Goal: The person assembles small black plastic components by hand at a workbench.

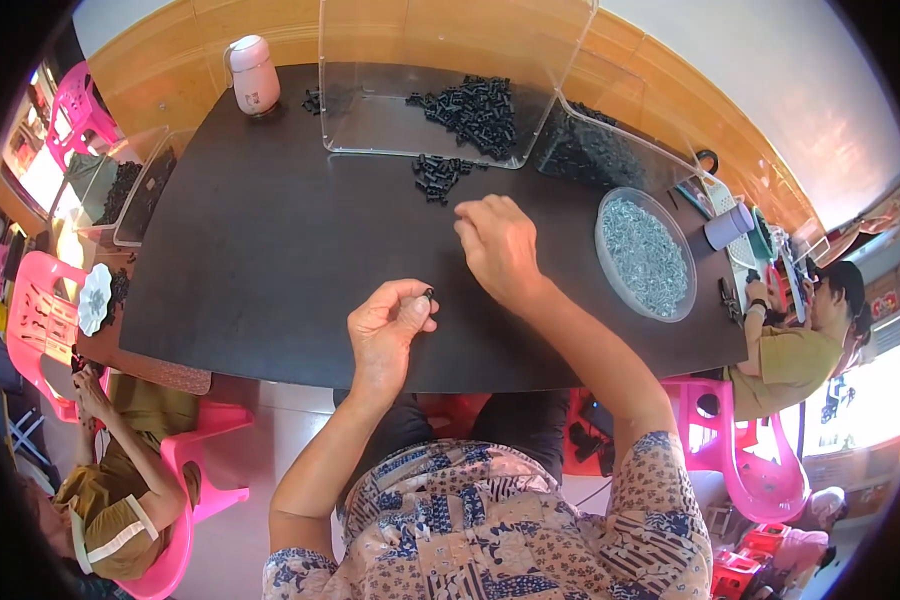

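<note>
My left hand [382,335] is closed above the dark table [270,250], pinching a small black plastic part [430,293] between thumb and forefinger. My right hand [498,248] is farther forward, its fingers curled down over the tabletop. Whatever those fingers hold, if anything, is hidden. Just beyond them lies a small heap of black plastic parts [443,178]. That heap spreads out in front of a clear plastic bin [420,156], inside which a larger pile of the same parts [473,112] rests.
To the right stands a round clear tub [607,268] of small silvery metal pieces. A second clear bin [650,166] with black parts sits behind it. A pink flask [255,78] is at the far left, a lilac cup [728,228] far right. People sit on both sides.
</note>
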Tool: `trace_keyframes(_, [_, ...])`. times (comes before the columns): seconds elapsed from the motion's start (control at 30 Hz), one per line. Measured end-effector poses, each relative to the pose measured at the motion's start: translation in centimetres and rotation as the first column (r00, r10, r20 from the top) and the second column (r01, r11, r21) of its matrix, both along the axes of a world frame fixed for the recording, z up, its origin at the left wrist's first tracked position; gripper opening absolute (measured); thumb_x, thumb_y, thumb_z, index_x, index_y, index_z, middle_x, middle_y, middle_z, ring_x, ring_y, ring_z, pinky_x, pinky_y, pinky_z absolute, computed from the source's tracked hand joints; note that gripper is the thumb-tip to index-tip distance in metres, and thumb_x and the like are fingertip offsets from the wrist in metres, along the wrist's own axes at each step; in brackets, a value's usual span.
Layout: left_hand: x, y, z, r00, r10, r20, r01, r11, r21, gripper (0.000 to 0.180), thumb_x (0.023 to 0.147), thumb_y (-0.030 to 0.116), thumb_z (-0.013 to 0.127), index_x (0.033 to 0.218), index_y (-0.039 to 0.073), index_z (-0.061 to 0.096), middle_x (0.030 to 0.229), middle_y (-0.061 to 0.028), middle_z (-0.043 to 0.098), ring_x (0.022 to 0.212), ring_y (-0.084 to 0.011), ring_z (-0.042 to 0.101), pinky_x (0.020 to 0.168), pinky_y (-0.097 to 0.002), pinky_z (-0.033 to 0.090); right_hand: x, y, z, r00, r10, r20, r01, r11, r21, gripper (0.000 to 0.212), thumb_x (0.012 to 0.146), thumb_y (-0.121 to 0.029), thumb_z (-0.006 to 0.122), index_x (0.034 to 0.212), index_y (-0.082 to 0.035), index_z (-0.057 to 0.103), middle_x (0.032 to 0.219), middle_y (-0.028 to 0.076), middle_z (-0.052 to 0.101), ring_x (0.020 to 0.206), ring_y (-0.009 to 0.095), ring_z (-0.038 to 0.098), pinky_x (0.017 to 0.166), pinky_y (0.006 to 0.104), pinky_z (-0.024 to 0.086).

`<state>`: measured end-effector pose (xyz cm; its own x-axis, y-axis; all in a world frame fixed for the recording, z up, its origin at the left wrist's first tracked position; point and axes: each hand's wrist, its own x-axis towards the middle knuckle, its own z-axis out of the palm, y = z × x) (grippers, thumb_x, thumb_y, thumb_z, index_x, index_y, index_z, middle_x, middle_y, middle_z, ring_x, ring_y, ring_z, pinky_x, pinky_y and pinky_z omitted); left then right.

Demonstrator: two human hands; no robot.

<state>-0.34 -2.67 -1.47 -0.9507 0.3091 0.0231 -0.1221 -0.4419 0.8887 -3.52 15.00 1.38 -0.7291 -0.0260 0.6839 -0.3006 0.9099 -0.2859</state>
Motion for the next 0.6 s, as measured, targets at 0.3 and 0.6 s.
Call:
trace_keyframes(0.3, [0.1, -0.2, -0.1, 1.0, -0.01, -0.004, 0.01, 0.999, 0.038, 0.013, 0.086, 0.004, 0.061, 0.097, -0.002, 0.062, 0.082, -0.0068, 0.063, 0.067, -0.0092, 0.058, 0.066, -0.0208, 0.049, -5.2, 0.4, -2.7, 0.983, -0.178, 0.038, 0.158, 0.937, 0.313, 0.014, 0.068, -0.012, 0.069, 0.067, -0.003, 0.059, 0.07, 0.014, 0.056, 0.07, 0.031, 0.054, 0.063, 0.0412, 0.043])
trace_keyframes(0.6, [0.2, -0.1, -0.4, 1.0, -0.011, -0.01, 0.011, 0.999, 0.049, 0.013, 0.086, 0.004, 0.061, 0.098, -0.002, 0.062, 0.082, -0.0069, 0.064, 0.069, -0.0096, 0.058, 0.067, -0.0215, 0.05, -5.4, 0.1, -2.6, 0.983, -0.181, 0.045, 0.161, 0.945, 0.285, 0.012, 0.068, -0.01, 0.067, 0.067, -0.003, 0.058, 0.072, 0.015, 0.057, 0.072, 0.031, 0.055, 0.064, 0.0424, 0.043])
